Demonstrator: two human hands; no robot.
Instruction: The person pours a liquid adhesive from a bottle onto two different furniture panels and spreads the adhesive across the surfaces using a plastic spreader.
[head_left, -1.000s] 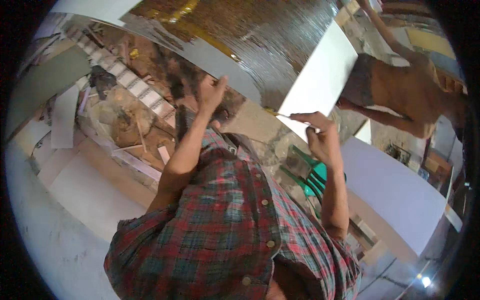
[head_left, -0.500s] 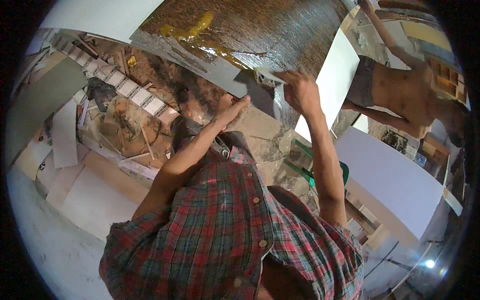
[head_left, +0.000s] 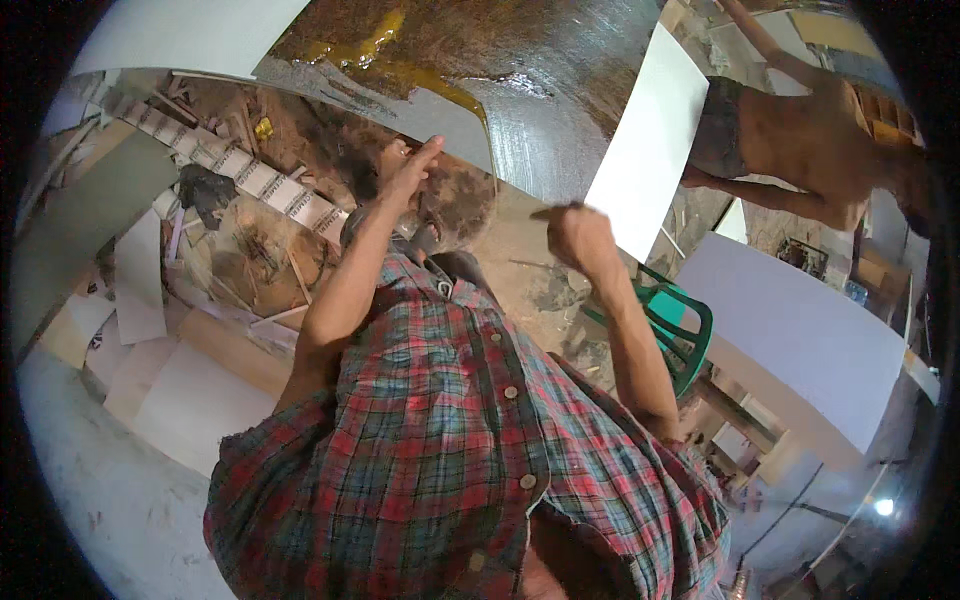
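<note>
Ahead of me lies a board (head_left: pixel 560 110) with a grey and brown surface, wet and streaked. Glossy amber liquid that looks like glue (head_left: pixel 375 42) pools on its left part and runs in a thin line to the near edge. My right hand (head_left: pixel 583 240) is closed just off that near edge, on a thin flat spreader seen almost edge-on and mostly hidden by the fingers. Close to the board's near edge, further left, my left hand (head_left: pixel 412 172) has its fingers stretched out and holds nothing.
White sheets lie at the board's left (head_left: pixel 190 35) and right (head_left: pixel 655 140). A green plastic chair (head_left: pixel 680 325) stands by my right forearm, beside a pale panel (head_left: pixel 800 330). Another person (head_left: pixel 790 150) bends at the right. Wood scraps (head_left: pixel 270 245) litter the floor at left.
My right hand has drawn back toward me, bringing the spreader off the board. My left hand has shifted left and away from me. More of the chair shows.
</note>
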